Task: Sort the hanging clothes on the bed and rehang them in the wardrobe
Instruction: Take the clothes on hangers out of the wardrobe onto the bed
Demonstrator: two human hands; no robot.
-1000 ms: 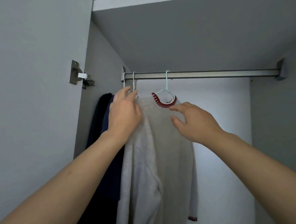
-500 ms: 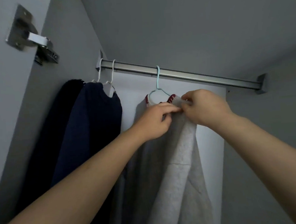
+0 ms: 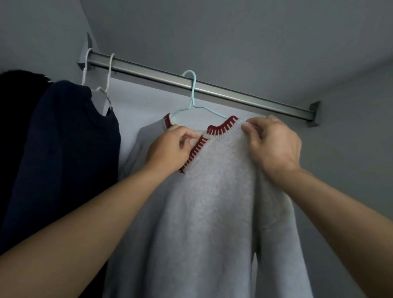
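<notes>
Both your hands have spread apart along the grey knitted sweater with red-trimmed collar (image 3: 208,194): left hand (image 3: 170,150) pinches the collar, right hand (image 3: 272,143) grips the shoulder, pale blue wire hanger (image 3: 193,98) just above.

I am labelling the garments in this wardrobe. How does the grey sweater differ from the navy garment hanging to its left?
The grey sweater is pale with a red-striped collar; the navy garment is plain and dark. The sweater hangs on a light blue hanger, the navy one on a white hanger. The left hand and the right hand pinch the sweater; nothing touches the navy garment. Both hang from the same metal rail.
</notes>
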